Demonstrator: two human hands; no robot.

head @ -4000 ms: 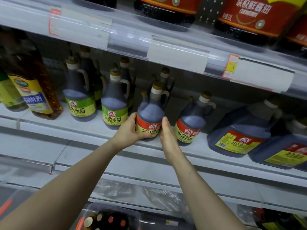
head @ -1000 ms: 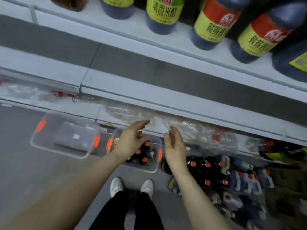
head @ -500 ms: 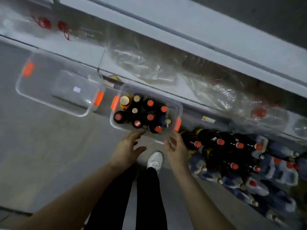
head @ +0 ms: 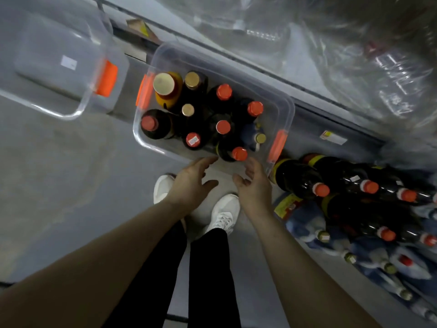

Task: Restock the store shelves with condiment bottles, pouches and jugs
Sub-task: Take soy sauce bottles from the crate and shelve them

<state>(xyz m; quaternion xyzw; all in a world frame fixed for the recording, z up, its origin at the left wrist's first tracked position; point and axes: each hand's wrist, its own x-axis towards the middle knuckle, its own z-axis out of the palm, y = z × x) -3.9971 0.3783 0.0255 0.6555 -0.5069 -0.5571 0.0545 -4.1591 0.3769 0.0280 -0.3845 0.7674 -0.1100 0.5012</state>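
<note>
Far left of the left grip (head: 189, 183) an empty bin (head: 42, 58) sits on the floor (head: 59, 197). That suggests one batch is already shelved, though no shelf shows from here. The floor between that bin and the left grip is bare, so there is room to swing or step that way.

Just beyond both grips stands the full bin (head: 165, 152), still packed with upright bottles (head: 222, 126). Their caps crowd together, so there is little finger room between them. The easiest to lift looks like the red-capped one (head: 239, 153) against the near rim, between the two grips.

Both grips are wide open, with fingers loosely spread and nothing in them. The left fingertips reach the near rim; I cannot tell whether they touch it. The right grip (head: 254, 185) hangs just short of the same rim.

Below the grips are white shoes (head: 223, 216). Right of the right grip, loose bottles (head: 305, 176) lie on the floor close to the bin's orange handle (head: 276, 145), so that side is tight. Farther right is blurred bluish stock (head: 369, 254). Most of the restocking looks still to do.
</note>
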